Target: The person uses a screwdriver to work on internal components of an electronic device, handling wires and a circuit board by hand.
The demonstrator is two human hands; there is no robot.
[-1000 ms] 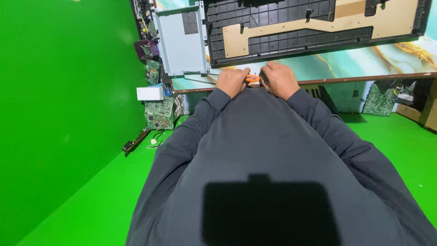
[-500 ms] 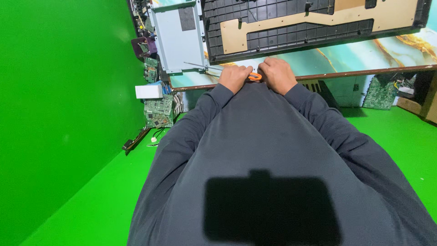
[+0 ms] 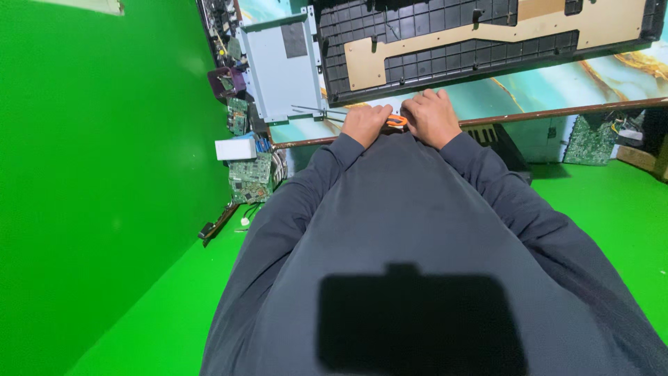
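My left hand (image 3: 364, 124) and my right hand (image 3: 431, 116) rest close together at the near edge of the table (image 3: 557, 111). Between them sits the orange handle of a small tool (image 3: 396, 121), and both hands close around it. Thin metal tips (image 3: 309, 110) stick out to the left past my left hand, over the foot of a grey metal plate (image 3: 282, 63). My dark grey sleeves and torso fill the lower view. Just beyond my hands lies a big black ribbed plastic panel (image 3: 431, 31) with a tan board set into it.
The tabletop is teal marble-patterned with a brown rim. Under its left end are stacked green circuit boards (image 3: 249, 179) and a white box (image 3: 235, 148). A black vented box (image 3: 502, 143) stands under the table. Green wall at left, green floor below.
Both hands stay together on the orange tool. The tool's metal tips now show further out to the left of my left hand. The view has shifted slightly.
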